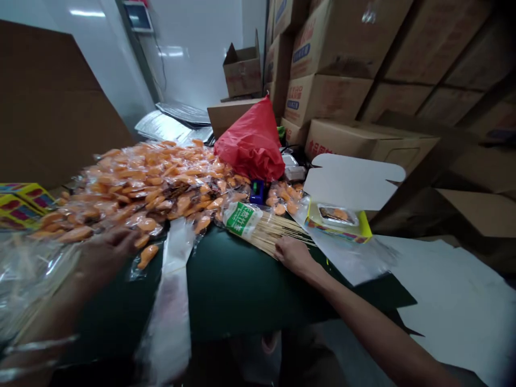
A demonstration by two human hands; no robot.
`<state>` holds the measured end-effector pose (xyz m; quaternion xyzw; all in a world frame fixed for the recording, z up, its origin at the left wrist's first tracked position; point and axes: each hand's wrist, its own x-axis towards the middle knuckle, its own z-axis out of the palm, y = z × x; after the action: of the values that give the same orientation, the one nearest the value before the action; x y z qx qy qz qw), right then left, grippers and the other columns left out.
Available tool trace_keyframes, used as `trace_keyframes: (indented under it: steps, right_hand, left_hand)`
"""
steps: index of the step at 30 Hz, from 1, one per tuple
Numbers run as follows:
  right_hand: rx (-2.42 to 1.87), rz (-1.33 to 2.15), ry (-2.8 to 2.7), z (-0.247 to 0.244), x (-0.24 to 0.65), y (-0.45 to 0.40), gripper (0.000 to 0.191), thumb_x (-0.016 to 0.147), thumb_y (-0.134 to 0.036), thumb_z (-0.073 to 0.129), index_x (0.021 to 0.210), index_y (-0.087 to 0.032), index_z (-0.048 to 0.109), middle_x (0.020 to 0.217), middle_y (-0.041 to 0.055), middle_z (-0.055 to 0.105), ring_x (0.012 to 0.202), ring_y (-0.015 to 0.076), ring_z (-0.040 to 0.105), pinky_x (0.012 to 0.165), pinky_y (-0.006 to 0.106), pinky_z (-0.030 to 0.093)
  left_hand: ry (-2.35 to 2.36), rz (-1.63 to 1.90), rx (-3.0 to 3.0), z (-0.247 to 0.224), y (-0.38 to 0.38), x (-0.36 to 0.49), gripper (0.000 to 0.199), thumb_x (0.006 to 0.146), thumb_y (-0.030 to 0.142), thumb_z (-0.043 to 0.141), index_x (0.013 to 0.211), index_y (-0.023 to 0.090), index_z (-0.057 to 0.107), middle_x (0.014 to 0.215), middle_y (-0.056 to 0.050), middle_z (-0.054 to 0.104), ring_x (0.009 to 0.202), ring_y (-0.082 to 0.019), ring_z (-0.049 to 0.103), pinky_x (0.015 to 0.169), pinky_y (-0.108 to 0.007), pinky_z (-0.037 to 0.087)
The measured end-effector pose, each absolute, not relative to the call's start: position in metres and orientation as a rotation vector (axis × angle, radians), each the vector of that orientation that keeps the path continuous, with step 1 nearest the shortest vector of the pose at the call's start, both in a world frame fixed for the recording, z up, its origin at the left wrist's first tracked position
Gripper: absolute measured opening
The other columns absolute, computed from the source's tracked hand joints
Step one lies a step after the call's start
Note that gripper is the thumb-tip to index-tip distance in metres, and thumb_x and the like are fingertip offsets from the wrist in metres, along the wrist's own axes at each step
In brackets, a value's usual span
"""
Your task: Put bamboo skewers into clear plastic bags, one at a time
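You're in what looks like a stockroom or small packing room, though the wide view makes it hard to be sure. Printed cardboard cartons (326,102) stand stacked high on your right against a plain white wall (189,54), and a heap of bagged orange food packets (137,185) covers your green-topped work table (242,290).

Cardboard cartons (330,48) stacked high at right; red plastic bag (252,142) bunched up; foil sheets (163,126) behind; wall screen (137,16).
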<state>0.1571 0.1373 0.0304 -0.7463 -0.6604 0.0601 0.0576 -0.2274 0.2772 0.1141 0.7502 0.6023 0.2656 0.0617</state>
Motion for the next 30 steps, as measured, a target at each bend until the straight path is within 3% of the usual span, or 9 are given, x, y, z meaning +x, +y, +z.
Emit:
trace_keyframes:
  steps: [2,4,10,14,20,25,27,30]
  right_hand:
    - [-2.259,0.198,-2.041,0.028,0.154,0.151,0.019,0.087,-0.023,0.048,0.086,-0.016,0.065,0.094,0.0115,0.066,0.091,0.0233,0.060,0.071,0.028,0.041]
    - [-2.254,0.217,-2.068,0.028,0.153,0.156,0.022,0.088,-0.022,0.045,0.085,-0.015,0.066,0.094,0.0126,0.067,0.093,0.0244,0.060,0.073,0.029,0.041]
    - [-2.262,0.291,-2.015,0.035,0.178,0.134,0.024,0.088,-0.019,0.040,0.090,-0.013,0.063,0.099,0.0157,0.064,0.095,0.0245,0.058,0.074,0.029,0.039]
    - [-2.203,0.445,-1.945,0.040,0.208,0.098,0.022,0.089,-0.017,0.037,0.082,-0.014,0.058,0.084,0.0098,0.065,0.076,0.0181,0.058,0.066,0.026,0.039]
    - [-1.977,0.794,-1.723,0.044,0.231,0.019,0.033,0.095,-0.025,0.025,0.072,-0.018,0.048,0.067,0.0006,0.058,0.061,0.0121,0.053,0.057,0.021,0.041]
    - [-1.641,0.974,-1.426,0.044,0.201,-0.014,0.035,0.095,-0.039,0.032,0.071,-0.018,0.047,0.067,-0.0017,0.050,0.060,0.0113,0.046,0.057,0.022,0.037]
    - [-1.604,0.921,-1.508,0.041,0.182,-0.009,0.037,0.095,-0.041,0.032,0.071,-0.018,0.048,0.066,-0.0022,0.048,0.060,0.0114,0.044,0.057,0.022,0.035]
    - [-1.519,0.808,-1.696,0.033,0.152,0.010,0.038,0.097,-0.037,0.029,0.073,-0.018,0.051,0.067,-0.0012,0.050,0.062,0.0124,0.046,0.059,0.023,0.037]
  left_hand:
    - [1.468,0.748,2.305,0.102,0.225,-0.193,0.018,0.077,0.027,0.055,0.088,0.020,0.067,0.079,0.004,0.071,0.077,-0.015,0.063,0.073,-0.024,0.047]
    - [1.070,0.833,2.366,0.088,0.172,-0.159,0.017,0.078,0.024,0.054,0.087,0.021,0.069,0.103,-0.004,0.069,0.095,-0.020,0.061,0.084,-0.030,0.047]
    - [0.946,0.753,1.880,0.051,0.079,-0.084,0.018,0.083,0.029,0.052,0.074,0.018,0.064,0.067,-0.002,0.061,0.064,-0.015,0.055,0.059,-0.023,0.043]
    - [0.817,0.517,1.484,0.033,0.069,-0.052,0.026,0.082,0.038,0.052,0.075,0.014,0.062,0.053,0.003,0.048,0.050,-0.010,0.043,0.048,-0.021,0.031]
    - [0.707,0.469,1.120,0.021,0.083,-0.012,0.028,0.073,0.032,0.063,0.090,0.010,0.062,0.063,0.003,0.050,0.045,-0.005,0.036,0.044,-0.020,0.023]
    - [0.609,0.524,0.861,0.028,0.090,0.014,0.056,0.062,0.023,0.076,0.113,0.015,0.054,0.081,0.000,0.053,0.053,-0.004,0.040,0.046,-0.019,0.025]
    - [0.591,0.627,0.872,0.037,0.092,0.014,0.050,0.067,0.027,0.074,0.111,0.015,0.054,0.078,0.001,0.052,0.054,-0.005,0.042,0.047,-0.019,0.028]
    - [0.646,0.789,1.123,0.057,0.098,-0.004,0.023,0.081,0.034,0.058,0.089,0.012,0.059,0.060,0.003,0.047,0.048,-0.007,0.040,0.047,-0.021,0.031]
